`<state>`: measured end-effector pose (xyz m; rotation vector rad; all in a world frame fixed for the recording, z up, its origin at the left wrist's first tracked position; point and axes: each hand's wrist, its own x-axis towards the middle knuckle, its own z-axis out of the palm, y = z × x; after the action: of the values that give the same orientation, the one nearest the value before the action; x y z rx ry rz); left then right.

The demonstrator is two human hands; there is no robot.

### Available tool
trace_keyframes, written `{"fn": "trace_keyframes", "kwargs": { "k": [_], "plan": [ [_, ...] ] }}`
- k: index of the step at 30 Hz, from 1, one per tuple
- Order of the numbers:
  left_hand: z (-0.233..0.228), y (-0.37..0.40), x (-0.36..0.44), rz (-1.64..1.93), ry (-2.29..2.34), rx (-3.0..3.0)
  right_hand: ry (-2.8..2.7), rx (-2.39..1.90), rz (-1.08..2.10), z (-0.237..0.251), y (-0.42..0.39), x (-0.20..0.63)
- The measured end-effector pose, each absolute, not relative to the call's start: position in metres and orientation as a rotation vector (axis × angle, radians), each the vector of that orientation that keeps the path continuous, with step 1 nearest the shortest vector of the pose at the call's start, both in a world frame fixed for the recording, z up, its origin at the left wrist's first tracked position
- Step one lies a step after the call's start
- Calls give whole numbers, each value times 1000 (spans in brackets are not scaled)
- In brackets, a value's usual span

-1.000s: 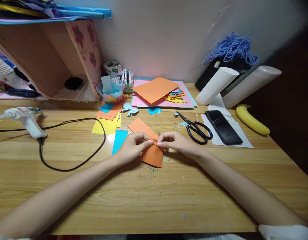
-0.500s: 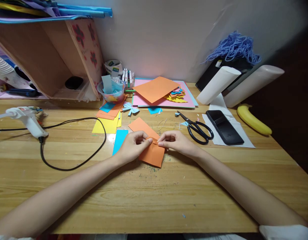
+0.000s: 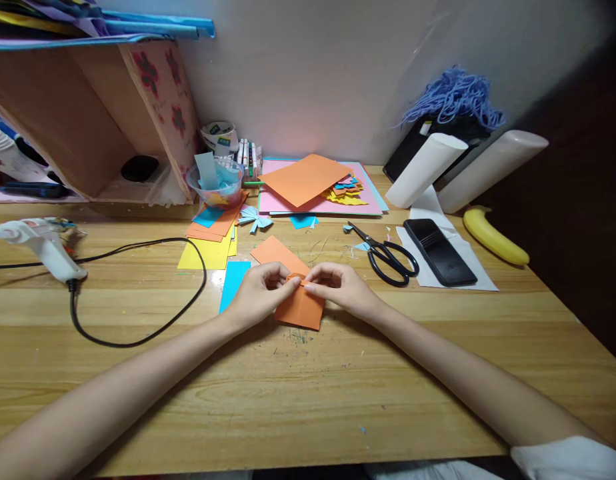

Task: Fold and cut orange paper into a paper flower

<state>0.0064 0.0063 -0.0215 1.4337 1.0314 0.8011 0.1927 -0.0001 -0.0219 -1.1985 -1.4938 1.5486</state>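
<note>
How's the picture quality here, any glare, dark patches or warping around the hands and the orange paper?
Head view: the hands, left hand and right hand, and the orange paper are sharp and evenly lit; slight sheen on the table; the right edge falls dark past the banana; wide-angle warping bends the edges.

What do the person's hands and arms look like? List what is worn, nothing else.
Both forearms are bare from wrist to elbow. The left hand and right hand wear no gloves, rings, watch or bracelet that can be seen. A white sleeve edge shows at the right arm's upper end; the left arm's sleeve is out of view.
</note>
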Motion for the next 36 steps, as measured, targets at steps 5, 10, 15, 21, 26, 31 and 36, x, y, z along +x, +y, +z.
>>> {"fn": "trace_keyframes", "kwargs": {
  "k": [5, 10, 15, 21, 26, 31, 36],
  "plan": [
    [-19, 6, 8, 773, 962, 1470, -1442, -1262, 1520, -17, -3, 184],
    [-19, 6, 7, 768, 959, 1500, -1445, -1262, 1569, -11, -1, 187],
    [-18, 7, 6, 864, 1007, 1415, -1466, -1243, 1580, -14, 2, 194],
    [-20, 8, 5, 951, 1051, 1398, -1466, -1222, 1535, -15, 6, 199],
    [-21, 8, 5, 999, 1066, 1422, -1397, -1181, 1510, -21, 7, 201],
    [-19, 2, 2, 1147, 1125, 1616, -1229, -1125, 1387, -31, 7, 202],
    [-16, -2, 1, 1255, 976, 2000, -1560, -1036, 996, -27, 1, 202]
  ]
}}
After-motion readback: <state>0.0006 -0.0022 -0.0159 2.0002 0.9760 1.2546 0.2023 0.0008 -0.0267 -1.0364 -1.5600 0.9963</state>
